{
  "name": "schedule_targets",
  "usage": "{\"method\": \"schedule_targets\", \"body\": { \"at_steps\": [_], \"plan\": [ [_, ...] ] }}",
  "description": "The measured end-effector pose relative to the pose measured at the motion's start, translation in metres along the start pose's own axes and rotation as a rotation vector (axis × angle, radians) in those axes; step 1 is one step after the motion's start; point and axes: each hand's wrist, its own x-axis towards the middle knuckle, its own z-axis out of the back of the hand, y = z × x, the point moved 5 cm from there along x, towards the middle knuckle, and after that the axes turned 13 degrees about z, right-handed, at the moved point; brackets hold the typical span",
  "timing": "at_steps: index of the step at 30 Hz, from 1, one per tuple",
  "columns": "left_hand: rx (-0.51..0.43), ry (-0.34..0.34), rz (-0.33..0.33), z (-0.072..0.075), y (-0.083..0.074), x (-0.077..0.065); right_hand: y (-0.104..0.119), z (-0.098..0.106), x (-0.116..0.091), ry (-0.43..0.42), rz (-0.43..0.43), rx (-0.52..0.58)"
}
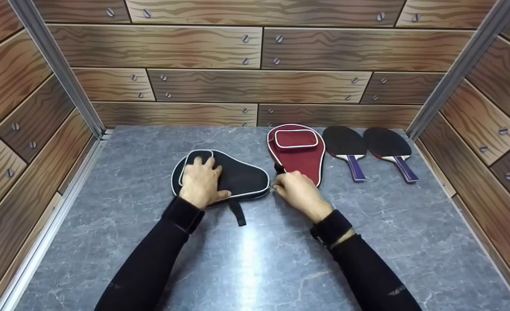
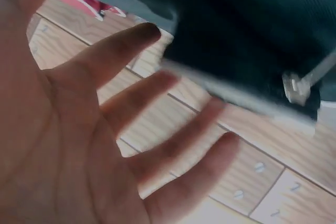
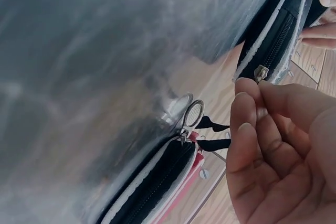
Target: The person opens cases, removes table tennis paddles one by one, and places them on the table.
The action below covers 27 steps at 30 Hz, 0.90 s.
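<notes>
A black paddle case (image 1: 244,177) with white piping lies flat on the grey table, its narrow end pointing right. On the wide end, over the small pocket, rests my left hand (image 1: 201,183) with fingers spread. My right hand (image 1: 300,192) is at the narrow tip, thumb and fingertips pinching the zipper slider (image 3: 261,73) of the black case. Along the side, the zipper teeth (image 3: 278,40) appear closed in the right wrist view. A small metal zipper pull (image 2: 296,88) hangs at the pocket in the left wrist view.
Just beyond the right hand lies a red paddle case (image 1: 300,160) with a white-edged pocket. Two black paddles (image 1: 344,140) with purple handles lie to its right. A black strap (image 1: 237,212) sticks out toward the front. Wood-patterned walls (image 1: 203,84) enclose the table.
</notes>
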Motion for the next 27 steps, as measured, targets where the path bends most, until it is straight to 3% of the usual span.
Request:
{"method": "schedule_targets", "body": {
  "at_steps": [7,11,15,22,27],
  "plan": [
    [-0.170,0.106,-0.123,-0.005,0.003,0.010,0.002,-0.002,-0.003,0.056,-0.015,0.010],
    [-0.213,0.133,-0.114,-0.017,0.002,0.018,0.008,-0.003,-0.004,0.097,0.009,0.016],
    [-0.233,0.114,-0.092,-0.035,0.001,0.029,0.018,-0.004,-0.004,0.122,0.055,0.018],
    [-0.227,0.083,-0.085,-0.062,-0.003,0.048,0.043,-0.010,-0.001,0.130,0.201,-0.002],
    [-0.228,0.093,-0.107,-0.066,-0.008,0.049,0.055,-0.015,0.000,0.136,0.251,-0.021]
  ]
}}
